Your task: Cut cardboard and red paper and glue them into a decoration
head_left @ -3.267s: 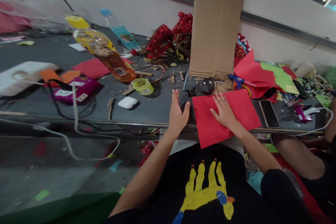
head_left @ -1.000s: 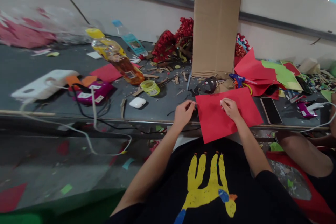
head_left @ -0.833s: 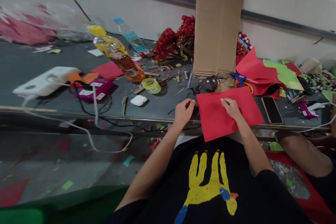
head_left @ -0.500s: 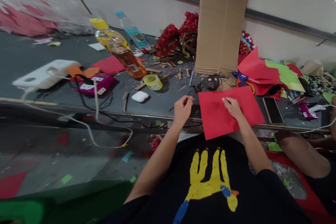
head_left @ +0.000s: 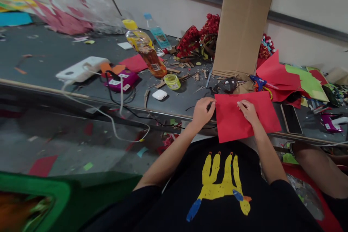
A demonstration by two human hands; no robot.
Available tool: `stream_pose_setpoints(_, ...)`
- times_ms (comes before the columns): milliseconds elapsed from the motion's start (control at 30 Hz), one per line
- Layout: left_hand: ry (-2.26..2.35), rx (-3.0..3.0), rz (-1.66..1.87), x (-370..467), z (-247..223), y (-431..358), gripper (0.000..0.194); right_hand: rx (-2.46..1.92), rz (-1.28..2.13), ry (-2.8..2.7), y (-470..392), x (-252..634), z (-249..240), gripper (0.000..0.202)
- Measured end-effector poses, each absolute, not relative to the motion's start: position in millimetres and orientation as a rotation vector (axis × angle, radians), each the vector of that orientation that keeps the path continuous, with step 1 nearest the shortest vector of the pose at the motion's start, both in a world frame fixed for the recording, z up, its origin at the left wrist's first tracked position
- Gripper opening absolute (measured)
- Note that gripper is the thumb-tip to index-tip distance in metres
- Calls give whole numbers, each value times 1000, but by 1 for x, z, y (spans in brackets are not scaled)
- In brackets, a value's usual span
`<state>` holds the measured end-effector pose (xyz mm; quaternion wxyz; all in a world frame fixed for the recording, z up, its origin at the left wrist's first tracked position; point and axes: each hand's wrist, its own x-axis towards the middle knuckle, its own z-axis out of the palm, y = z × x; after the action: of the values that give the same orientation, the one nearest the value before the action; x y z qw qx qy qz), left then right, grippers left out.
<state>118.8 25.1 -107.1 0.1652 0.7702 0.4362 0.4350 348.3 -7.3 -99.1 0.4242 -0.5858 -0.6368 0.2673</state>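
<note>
A sheet of red paper [head_left: 228, 125] lies at the table's front edge, its near side hanging over towards my lap. At its upper left corner, my left hand [head_left: 203, 112] has thumb and fingers closed on the paper's edge. My right hand [head_left: 249, 111] rests over the middle of the sheet with its fingertips pinched together. Whatever is between those fingertips is too small to make out. Beyond the sheet are a blue glue gun [head_left: 258, 81] and a black strap-like item [head_left: 228, 85]. A phone [head_left: 291, 119] lies to the right of the paper.
Left of my hands are a white earbud case [head_left: 160, 95], a yellow tub [head_left: 172, 81], a tea bottle [head_left: 146, 50] and a white power strip [head_left: 83, 69] with trailing cables. A tall cardboard piece [head_left: 243, 25] leans on the wall. Another person's leg [head_left: 320, 166] is at right.
My left hand has moved right to the corner of the red paper, where a gap was before. My right hand stays pinched over the sheet. The view has swung left.
</note>
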Motion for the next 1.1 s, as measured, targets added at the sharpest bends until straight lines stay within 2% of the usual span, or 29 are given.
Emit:
stream_pose_setpoints(133, 976, 2688, 855, 133, -100, 18, 41, -1478, 729, -1566, -8, 348, -98, 54)
stream_pose_setpoints(233, 987, 2809, 513, 142, -98, 18, 57, -1484, 767, -1543, -10, 347, -99, 53)
stream_pose_setpoints(300, 1032, 2815, 395, 142, -100, 17, 60, -1491, 777, -1550, -10, 347, -99, 53)
stream_pose_setpoints(500, 922, 2803, 315, 121, -104, -13, 63, -1494, 802, -1548, -9, 348, -102, 54)
stream_pose_setpoints(600, 705, 2804, 316, 119, -96, -22, 57, -1457, 827, -1517, -8, 347, -104, 55)
stream_pose_setpoints(700, 686, 2824, 419, 131, -87, -8, 52, -1413, 814, -1445, -6, 347, -105, 57)
stream_pose_setpoints(900, 845, 2835, 267, 161, -95, 25, 67, -1285, 860, -1063, -1, 352, -105, 60)
stream_pose_setpoints(1000, 709, 2763, 222, 156, -100, 10, 68, -1204, 920, -969, 3, 359, -105, 63)
stream_pose_setpoints(1100, 442, 2616, 241, 147, -94, -10, 58, -1138, 975, -944, 5, 366, -106, 66)
